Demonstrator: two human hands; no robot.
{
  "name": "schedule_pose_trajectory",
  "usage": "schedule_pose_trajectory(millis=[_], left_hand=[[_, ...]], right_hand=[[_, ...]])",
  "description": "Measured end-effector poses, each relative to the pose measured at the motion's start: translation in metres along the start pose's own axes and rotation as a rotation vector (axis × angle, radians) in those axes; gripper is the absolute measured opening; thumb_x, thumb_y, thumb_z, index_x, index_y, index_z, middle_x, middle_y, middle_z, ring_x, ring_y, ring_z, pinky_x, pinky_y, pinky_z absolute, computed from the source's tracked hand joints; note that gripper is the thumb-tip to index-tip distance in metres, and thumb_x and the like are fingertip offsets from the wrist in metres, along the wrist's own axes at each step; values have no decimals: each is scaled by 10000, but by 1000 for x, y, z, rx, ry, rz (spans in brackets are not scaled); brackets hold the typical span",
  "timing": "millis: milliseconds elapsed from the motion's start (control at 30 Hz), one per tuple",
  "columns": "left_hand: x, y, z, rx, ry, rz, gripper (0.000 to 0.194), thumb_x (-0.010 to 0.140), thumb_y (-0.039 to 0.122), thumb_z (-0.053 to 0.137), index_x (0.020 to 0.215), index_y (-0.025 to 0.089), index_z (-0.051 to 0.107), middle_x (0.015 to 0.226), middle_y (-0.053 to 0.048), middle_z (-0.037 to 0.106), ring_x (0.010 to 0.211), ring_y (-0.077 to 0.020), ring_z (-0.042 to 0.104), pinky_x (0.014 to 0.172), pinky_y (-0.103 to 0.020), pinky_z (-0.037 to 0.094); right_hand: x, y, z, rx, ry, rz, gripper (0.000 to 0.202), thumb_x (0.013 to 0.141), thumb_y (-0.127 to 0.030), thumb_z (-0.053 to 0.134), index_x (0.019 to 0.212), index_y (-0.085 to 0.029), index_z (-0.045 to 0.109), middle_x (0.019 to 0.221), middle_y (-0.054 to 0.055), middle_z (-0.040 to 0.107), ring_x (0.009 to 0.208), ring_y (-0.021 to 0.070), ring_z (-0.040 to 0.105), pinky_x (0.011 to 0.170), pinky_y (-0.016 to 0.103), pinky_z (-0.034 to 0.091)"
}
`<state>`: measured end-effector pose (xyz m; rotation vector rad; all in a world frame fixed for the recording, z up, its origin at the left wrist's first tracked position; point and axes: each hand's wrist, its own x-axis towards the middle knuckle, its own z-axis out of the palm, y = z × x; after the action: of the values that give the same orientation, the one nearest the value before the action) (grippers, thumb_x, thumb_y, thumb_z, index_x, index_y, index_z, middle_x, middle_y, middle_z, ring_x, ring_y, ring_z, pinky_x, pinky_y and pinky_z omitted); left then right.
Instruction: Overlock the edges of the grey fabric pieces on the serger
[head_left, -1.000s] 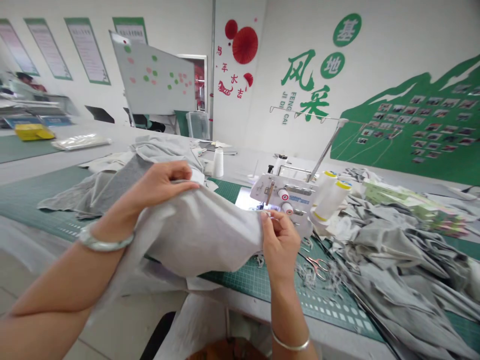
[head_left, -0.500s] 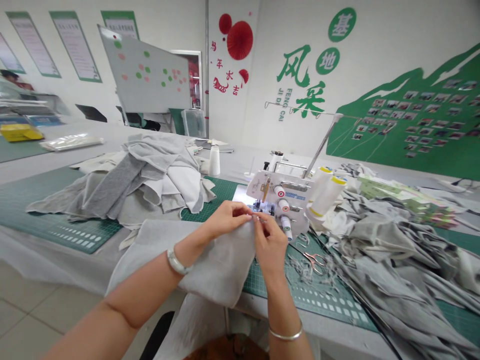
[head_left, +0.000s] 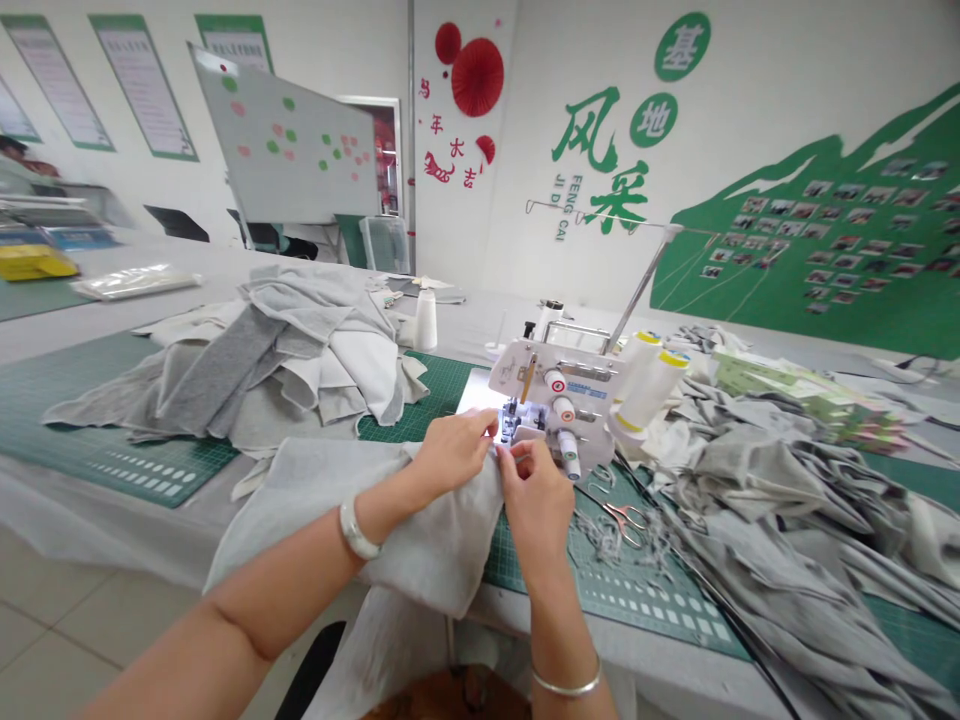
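Note:
A pale grey piece of fabric (head_left: 442,555) hangs over the table's front edge, its upper corner at the serger (head_left: 555,395). My left hand (head_left: 457,450) pinches that fabric near its top edge, the fingertips close to the lit presser foot. Just to the right, my right hand (head_left: 536,490) grips the fabric's right edge between thumb and fingers. The fingertips of both hands are slightly apart in front of the needle area. The exact hold is partly hidden by the fingers.
Left of the machine lies a heap of grey fabric pieces (head_left: 300,345) on a green cutting mat (head_left: 172,460). Scissors (head_left: 622,515) and thread scraps (head_left: 600,540) lie right of my hands. More grey cloth (head_left: 780,520) is piled at right. Thread cones (head_left: 652,385) stand behind the serger.
My hands have drawn apart a little at the fingertips; the left one moved slightly left, the right one slightly down. The presser foot area shows more now. Fabric stays in both hands.

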<state>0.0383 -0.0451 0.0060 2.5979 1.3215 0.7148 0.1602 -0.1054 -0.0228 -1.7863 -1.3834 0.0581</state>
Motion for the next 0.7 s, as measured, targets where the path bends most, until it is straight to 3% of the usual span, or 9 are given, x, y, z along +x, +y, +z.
schedule_pose_trajectory(millis=[167,333,533,700], left_hand=[[-3,-5,-2,-2,-3,46,178,926,265,462,913,188,622,927,-43,627,838,-188,603,738,-278,429],[1,-12,-13,-114,-174,32,105,839,250,559,806,162,606,739,-16,584,699,-162,549,656,-259,409],[7,-9,-19,-209,-125,4,89,851,215,490,797,169,545,741,-9,580,681,-157,518,658,-274,398],[14,-10,-15,-547,-187,-23,42,777,185,525,745,168,503,654,30,525,618,-124,488,600,-237,381]], right_hand=[[-3,5,0,-22,-39,-88,332,943,-361,446,990,-214,740,776,74,758,649,228,681,579,281,387],[-2,7,-1,-13,-80,-101,358,946,-355,432,1028,-221,754,887,90,771,709,244,702,614,293,432],[-5,4,-4,45,-143,-80,342,925,-392,467,1063,-235,738,746,59,740,621,213,657,579,279,404],[-6,11,-6,220,-221,-44,358,875,-404,550,1137,-189,665,629,-1,641,556,170,577,557,258,386]])
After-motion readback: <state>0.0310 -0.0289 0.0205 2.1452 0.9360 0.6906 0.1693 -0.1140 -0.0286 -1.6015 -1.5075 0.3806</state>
